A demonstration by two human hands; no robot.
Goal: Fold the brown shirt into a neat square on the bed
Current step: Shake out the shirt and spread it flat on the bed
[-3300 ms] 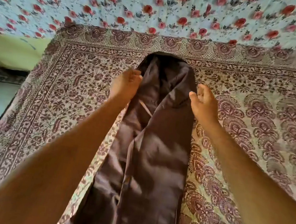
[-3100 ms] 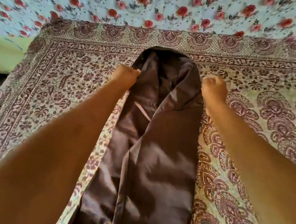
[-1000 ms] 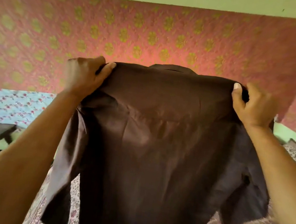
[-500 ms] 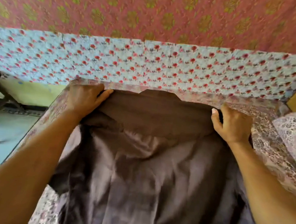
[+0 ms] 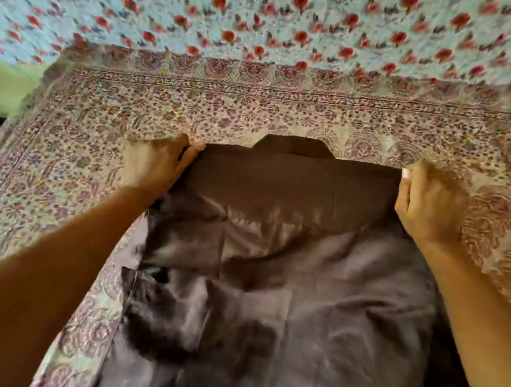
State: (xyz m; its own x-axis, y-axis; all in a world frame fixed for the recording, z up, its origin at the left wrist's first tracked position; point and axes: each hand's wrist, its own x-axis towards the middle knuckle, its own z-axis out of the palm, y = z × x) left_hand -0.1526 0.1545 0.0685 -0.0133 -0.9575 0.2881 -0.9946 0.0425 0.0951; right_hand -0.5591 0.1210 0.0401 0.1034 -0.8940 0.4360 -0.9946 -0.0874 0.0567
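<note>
In the head view, the brown shirt (image 5: 286, 264) is seen opened out wide over the bed (image 5: 260, 108), whose cover is printed in a dense maroon and cream pattern. The collar (image 5: 294, 146) is turned to the far side, and the body of the shirt is stretched toward the viewer in loose wrinkles.

The shirt's left shoulder is gripped by the left hand (image 5: 159, 165), its fingers (image 5: 192, 150) curled together over the fabric edge. The right shoulder is gripped by the right hand (image 5: 428, 206), its thumb (image 5: 405, 182) laid along the cloth and the other fingers tucked behind it. The top edge is pulled taut between the two hands; whether it touches the bed cannot be told.

Beyond the bed, a pale blue cloth with red flowers (image 5: 275, 7) is seen, blurred.
</note>
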